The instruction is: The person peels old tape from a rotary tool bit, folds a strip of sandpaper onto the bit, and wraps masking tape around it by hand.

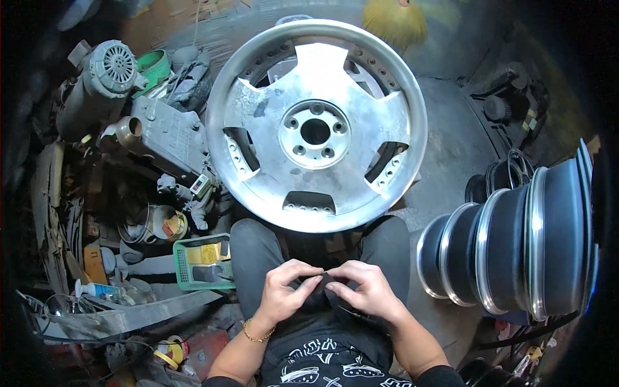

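Above my lap, my left hand [288,287] and my right hand [363,287] meet with fingertips pinched together. Between them is a small dark piece of what looks like sandpaper [327,278], mostly covered by the fingers. Both hands are closed on it, one at each side. Just beyond my knees a large silver wheel rim [258,126] faces up, with a round hub, several bolt holes and wide cut-outs. Its metal looks bare, with dull and smudged patches. Neither hand touches the rim.
By my left knee stands a green plastic basket [182,266] holding yellow and dark sheets. A dusty motor [106,71] and a grey metal box [169,138] fill the left side. Several dark rims with shiny lips [509,251] are stacked at right. A yellow broom head [394,24] is at the back.
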The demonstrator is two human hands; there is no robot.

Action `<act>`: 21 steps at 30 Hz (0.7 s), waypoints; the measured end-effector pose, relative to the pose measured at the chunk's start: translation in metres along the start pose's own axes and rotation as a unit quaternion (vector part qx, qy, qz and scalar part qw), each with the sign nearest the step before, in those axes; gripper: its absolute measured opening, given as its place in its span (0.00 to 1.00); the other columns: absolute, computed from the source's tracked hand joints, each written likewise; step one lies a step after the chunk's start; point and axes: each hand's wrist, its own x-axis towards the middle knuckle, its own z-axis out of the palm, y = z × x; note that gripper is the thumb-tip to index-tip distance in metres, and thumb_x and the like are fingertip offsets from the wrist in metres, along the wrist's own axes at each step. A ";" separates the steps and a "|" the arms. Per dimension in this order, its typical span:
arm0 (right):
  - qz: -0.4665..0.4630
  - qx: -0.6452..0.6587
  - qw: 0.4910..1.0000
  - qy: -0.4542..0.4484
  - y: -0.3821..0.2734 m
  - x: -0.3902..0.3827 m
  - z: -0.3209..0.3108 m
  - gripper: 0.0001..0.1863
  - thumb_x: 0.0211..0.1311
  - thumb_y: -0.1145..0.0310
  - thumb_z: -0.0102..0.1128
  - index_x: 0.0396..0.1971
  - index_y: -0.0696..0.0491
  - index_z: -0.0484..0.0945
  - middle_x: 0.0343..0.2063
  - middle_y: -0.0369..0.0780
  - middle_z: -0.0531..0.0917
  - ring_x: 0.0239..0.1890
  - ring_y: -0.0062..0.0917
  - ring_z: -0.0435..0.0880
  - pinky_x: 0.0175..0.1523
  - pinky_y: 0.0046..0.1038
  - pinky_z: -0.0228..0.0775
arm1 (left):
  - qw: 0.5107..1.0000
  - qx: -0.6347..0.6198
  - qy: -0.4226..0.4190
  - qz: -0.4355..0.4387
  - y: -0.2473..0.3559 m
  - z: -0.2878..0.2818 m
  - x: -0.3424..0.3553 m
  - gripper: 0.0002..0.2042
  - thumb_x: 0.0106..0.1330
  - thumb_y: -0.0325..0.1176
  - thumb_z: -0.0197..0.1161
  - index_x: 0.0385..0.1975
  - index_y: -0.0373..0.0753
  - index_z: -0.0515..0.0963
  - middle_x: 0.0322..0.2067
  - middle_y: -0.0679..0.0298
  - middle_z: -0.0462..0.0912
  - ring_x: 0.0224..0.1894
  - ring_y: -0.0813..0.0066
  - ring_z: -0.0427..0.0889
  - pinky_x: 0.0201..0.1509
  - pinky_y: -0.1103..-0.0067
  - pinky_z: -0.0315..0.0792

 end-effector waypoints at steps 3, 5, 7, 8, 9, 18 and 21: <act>0.078 0.067 0.993 0.064 -0.005 0.001 0.004 0.14 0.54 0.69 0.71 0.39 0.59 0.81 0.30 0.43 0.83 0.31 0.34 0.83 0.37 0.31 0.76 | 0.997 -0.015 -0.001 -0.082 -0.002 0.004 -0.007 0.06 0.60 0.24 0.68 0.36 0.33 0.83 0.33 0.61 0.85 0.35 0.78 0.81 0.39 0.80 0.73; 0.100 0.087 0.988 0.076 -0.004 -0.002 0.009 0.14 0.53 0.69 0.72 0.37 0.58 0.81 0.29 0.43 0.83 0.31 0.33 0.84 0.37 0.31 0.77 | 0.991 -0.070 0.032 -0.107 -0.001 0.014 -0.015 0.09 0.60 0.25 0.67 0.40 0.33 0.82 0.34 0.61 0.84 0.35 0.78 0.81 0.38 0.80 0.72; 0.029 0.024 0.998 0.042 0.002 -0.001 0.007 0.12 0.54 0.69 0.72 0.35 0.58 0.81 0.29 0.43 0.83 0.31 0.33 0.84 0.37 0.30 0.77 | 0.991 -0.076 0.026 -0.104 -0.004 0.016 -0.018 0.11 0.60 0.24 0.67 0.42 0.33 0.82 0.35 0.59 0.85 0.36 0.76 0.82 0.40 0.80 0.73; 0.030 0.024 0.998 0.043 0.003 -0.002 0.007 0.12 0.54 0.69 0.72 0.35 0.58 0.81 0.29 0.43 0.83 0.31 0.33 0.84 0.37 0.30 0.77 | 0.995 -0.054 0.003 -0.082 -0.003 0.014 -0.018 0.11 0.60 0.24 0.67 0.42 0.33 0.82 0.36 0.59 0.85 0.36 0.74 0.82 0.42 0.79 0.74; 0.027 0.034 0.999 0.026 0.005 -0.003 0.007 0.11 0.54 0.69 0.72 0.34 0.58 0.81 0.29 0.43 0.83 0.31 0.33 0.84 0.37 0.30 0.77 | 0.997 -0.033 -0.020 -0.060 -0.002 0.012 -0.019 0.11 0.59 0.24 0.67 0.43 0.33 0.82 0.36 0.58 0.85 0.37 0.73 0.83 0.44 0.78 0.75; 0.021 0.009 1.000 0.005 0.007 -0.004 0.006 0.13 0.54 0.68 0.71 0.37 0.56 0.80 0.30 0.43 0.82 0.34 0.35 0.83 0.40 0.33 0.76 | 0.998 0.004 0.004 -0.068 0.001 0.016 -0.019 0.08 0.59 0.24 0.67 0.38 0.32 0.84 0.34 0.55 0.86 0.36 0.68 0.86 0.42 0.77 0.77; 0.039 -0.011 0.999 0.005 0.008 -0.004 0.008 0.12 0.54 0.67 0.71 0.36 0.56 0.81 0.30 0.43 0.82 0.35 0.36 0.83 0.41 0.34 0.76 | 0.997 0.011 0.001 -0.075 -0.002 0.017 -0.020 0.08 0.59 0.25 0.67 0.38 0.32 0.84 0.33 0.55 0.86 0.35 0.68 0.86 0.41 0.77 0.77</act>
